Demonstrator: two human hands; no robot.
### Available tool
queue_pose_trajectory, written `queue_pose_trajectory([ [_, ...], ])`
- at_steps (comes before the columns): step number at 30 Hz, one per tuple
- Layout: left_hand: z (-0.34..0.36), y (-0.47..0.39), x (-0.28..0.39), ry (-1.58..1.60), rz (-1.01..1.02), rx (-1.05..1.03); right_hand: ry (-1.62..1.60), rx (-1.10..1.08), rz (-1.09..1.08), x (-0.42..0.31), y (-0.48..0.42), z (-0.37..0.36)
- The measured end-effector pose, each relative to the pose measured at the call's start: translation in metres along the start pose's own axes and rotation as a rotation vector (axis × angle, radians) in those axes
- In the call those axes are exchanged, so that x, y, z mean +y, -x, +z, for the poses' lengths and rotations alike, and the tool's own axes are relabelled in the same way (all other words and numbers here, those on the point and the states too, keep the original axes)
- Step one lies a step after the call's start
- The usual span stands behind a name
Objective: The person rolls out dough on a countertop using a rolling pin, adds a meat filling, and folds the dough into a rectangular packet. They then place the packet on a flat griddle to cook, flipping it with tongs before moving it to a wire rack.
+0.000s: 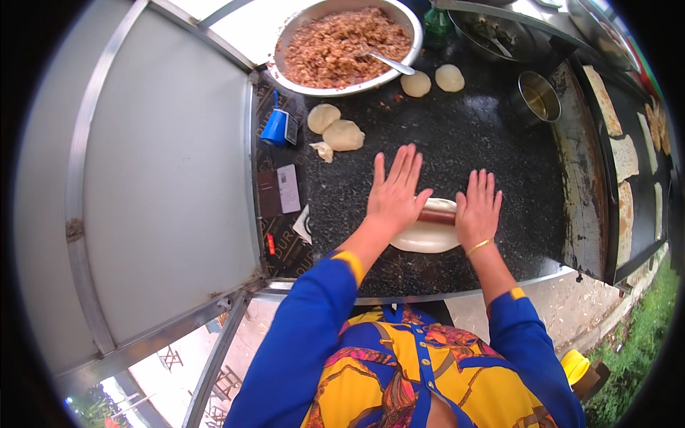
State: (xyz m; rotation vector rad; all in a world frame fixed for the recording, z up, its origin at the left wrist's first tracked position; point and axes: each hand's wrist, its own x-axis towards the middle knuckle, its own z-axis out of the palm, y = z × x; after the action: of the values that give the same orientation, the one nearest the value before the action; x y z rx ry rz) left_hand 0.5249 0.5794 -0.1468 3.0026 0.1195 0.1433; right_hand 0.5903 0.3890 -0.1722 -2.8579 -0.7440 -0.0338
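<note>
A flattened oval of pale dough (425, 239) lies on the speckled black stone counter (514, 150) before me. Across the dough rests a brown rolling pin (437, 216), its ends covered by my palms. My left hand (395, 195) lies flat over the pin's left end, fingers straight and pointing away. Over the right end is my right hand (478, 211), fingers extended, with a thin gold bracelet at the wrist. Neither hand's fingers wrap round the pin. Two dough rounds (343, 135) and a small dough scrap (322, 151) lie beyond my left hand.
A large basin of reddish-brown filling (348, 48) holds a spoon (393, 63). Two dough balls (449, 78) sit beside it. A metal cup of oil (539, 97) stands near the griddle (642, 203), where flat breads (624, 159) lie. A phone (288, 189) and blue container (274, 127) are at left.
</note>
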Motion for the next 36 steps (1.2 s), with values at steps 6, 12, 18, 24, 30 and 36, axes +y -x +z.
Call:
queue_pose_trajectory([
  [6,-0.002,0.035,0.001,0.078,0.097,-0.101,0.014,-0.033,-0.128,-0.004,0.033,-0.011],
  [12,-0.024,0.106,-0.026,0.363,0.433,-0.087,-0.262,-0.079,-0.055,-0.039,0.151,-0.047],
  [18,-0.048,0.023,-0.065,0.376,0.654,-0.056,-0.592,0.045,0.259,-0.113,0.148,-0.041],
  [24,0.008,-0.029,0.005,0.104,0.746,-0.132,-0.237,0.161,0.327,-0.094,0.149,-0.025],
  [30,0.021,-0.06,0.064,0.085,0.778,-0.113,-0.331,0.131,0.377,-0.053,0.153,-0.031],
  [36,0.017,-0.04,0.057,-0.019,0.815,-0.238,-0.427,0.157,0.336,-0.031,0.153,-0.03],
])
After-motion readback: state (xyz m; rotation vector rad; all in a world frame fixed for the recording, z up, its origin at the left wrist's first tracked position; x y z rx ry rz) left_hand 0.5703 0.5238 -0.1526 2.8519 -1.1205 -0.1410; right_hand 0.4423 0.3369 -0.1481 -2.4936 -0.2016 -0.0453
